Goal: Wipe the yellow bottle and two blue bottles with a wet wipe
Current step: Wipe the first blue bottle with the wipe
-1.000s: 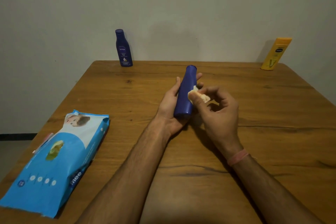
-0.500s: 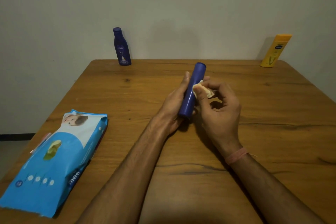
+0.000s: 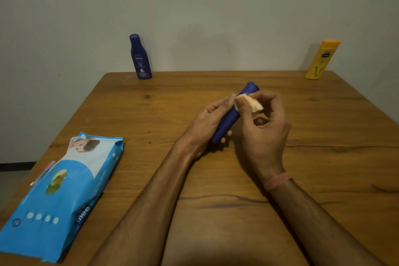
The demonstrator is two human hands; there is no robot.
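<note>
Here we grip one blue bottle [image 3: 228, 119] in our left hand [image 3: 207, 123] above the table [image 3: 302, 157], tilted. Our right hand [image 3: 263, 127] pinches the wet wipe [image 3: 251, 103] against it. The other blue bottle [image 3: 140, 57] and yellow bottle [image 3: 321, 59] stand at the far edge.

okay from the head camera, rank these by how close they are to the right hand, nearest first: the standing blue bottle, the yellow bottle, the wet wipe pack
From the right hand:
1. Standing blue bottle, far edge of the table, to the left.
2. Yellow bottle, far right corner; too close to call with the blue one.
3. Wet wipe pack, near left edge, clearly farthest.
</note>
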